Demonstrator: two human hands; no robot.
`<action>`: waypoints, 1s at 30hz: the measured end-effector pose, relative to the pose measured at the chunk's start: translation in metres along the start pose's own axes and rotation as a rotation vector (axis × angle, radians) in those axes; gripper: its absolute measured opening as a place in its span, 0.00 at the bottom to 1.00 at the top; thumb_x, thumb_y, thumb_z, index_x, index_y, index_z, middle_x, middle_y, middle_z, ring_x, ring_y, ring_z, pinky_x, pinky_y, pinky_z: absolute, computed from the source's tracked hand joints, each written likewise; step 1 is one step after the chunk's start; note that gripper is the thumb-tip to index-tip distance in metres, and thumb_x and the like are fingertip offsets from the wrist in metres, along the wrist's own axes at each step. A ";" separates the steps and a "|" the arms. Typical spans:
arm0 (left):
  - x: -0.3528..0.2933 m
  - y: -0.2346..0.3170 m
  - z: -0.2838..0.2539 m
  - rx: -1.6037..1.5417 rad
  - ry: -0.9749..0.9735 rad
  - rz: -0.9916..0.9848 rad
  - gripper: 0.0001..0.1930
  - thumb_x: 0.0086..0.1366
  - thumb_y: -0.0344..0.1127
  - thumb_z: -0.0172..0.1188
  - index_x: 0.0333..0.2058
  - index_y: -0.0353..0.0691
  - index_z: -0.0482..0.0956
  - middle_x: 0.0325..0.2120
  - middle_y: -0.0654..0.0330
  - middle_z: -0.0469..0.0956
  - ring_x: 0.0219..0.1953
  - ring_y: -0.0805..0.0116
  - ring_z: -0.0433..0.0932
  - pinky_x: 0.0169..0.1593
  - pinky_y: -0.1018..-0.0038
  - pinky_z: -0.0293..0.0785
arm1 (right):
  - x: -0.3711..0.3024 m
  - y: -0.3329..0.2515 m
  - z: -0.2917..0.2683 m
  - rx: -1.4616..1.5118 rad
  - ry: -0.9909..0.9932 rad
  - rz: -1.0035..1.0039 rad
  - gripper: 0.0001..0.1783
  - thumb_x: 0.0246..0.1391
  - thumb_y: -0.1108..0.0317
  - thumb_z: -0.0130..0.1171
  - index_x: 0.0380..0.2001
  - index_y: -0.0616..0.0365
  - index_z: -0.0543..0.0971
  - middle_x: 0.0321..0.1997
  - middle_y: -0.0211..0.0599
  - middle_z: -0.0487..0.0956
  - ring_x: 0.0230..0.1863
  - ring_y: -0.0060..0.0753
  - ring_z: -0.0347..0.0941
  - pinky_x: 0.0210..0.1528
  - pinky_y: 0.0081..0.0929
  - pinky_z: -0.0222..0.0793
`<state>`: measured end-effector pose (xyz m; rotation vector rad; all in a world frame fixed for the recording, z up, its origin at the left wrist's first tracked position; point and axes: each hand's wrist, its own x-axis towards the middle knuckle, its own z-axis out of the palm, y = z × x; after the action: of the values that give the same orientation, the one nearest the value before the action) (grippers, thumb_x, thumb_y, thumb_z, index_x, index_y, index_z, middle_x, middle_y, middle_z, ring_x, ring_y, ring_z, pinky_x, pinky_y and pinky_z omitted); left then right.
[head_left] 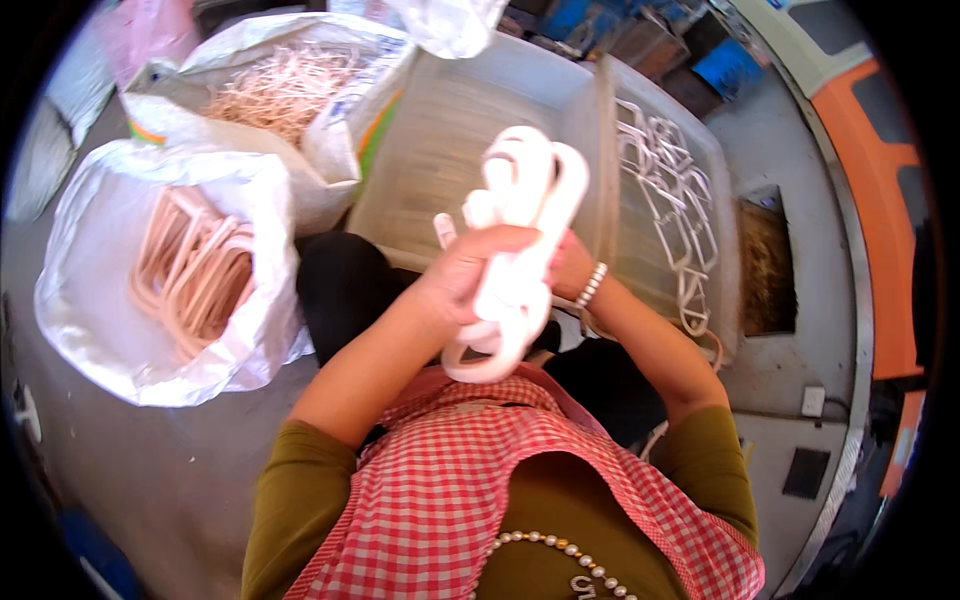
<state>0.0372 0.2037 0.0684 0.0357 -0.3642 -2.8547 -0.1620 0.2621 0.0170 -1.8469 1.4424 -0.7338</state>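
In front of my lap I hold a bundle of pale pink plastic hangers (530, 205), bright and slightly blurred. My left hand (465, 272) is closed around its near side, with the thumb lying across the front. On the other side, my right hand (572, 268) is closed against the bundle; its fingertips are hidden behind it. To the left, more pink hangers (190, 265) lie in an open white woven sack (80, 260). Pale hangers (670, 190) also lie in a translucent plastic tub (735, 260) on the right.
A second sack (210, 140) at the far left holds thin pinkish plastic sticks (285, 90). Beyond the bundle stands a large translucent tub (430, 130). An orange and grey machine (865, 200) runs along the right. A square floor opening (768, 265) lies beside the right tub.
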 end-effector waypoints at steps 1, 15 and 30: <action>-0.004 0.004 0.020 0.068 0.009 0.038 0.22 0.55 0.33 0.61 0.48 0.30 0.72 0.33 0.54 0.78 0.35 0.64 0.79 0.41 0.68 0.77 | 0.004 -0.008 -0.002 -0.029 0.044 -0.028 0.18 0.48 0.65 0.57 0.45 0.50 0.74 0.55 0.37 0.69 0.59 0.42 0.63 0.65 0.43 0.55; -0.154 0.145 0.115 0.635 0.069 1.046 0.23 0.57 0.33 0.57 0.49 0.27 0.66 0.40 0.52 0.73 0.40 0.66 0.74 0.47 0.69 0.73 | 0.049 -0.084 0.000 -0.759 0.494 -0.368 0.30 0.42 0.76 0.63 0.53 0.55 0.71 0.64 0.51 0.61 0.65 0.57 0.56 0.64 0.46 0.55; -0.244 0.165 0.040 0.570 0.296 1.255 0.21 0.57 0.25 0.56 0.49 0.30 0.66 0.39 0.53 0.74 0.40 0.65 0.75 0.45 0.69 0.77 | 0.057 -0.072 0.024 -0.728 0.400 -0.320 0.25 0.42 0.77 0.62 0.48 0.57 0.73 0.63 0.51 0.62 0.64 0.56 0.57 0.63 0.47 0.55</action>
<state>0.3122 0.1227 0.1459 0.2361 -0.7679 -1.4331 -0.0876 0.2223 0.0603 -2.6429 1.8564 -0.8319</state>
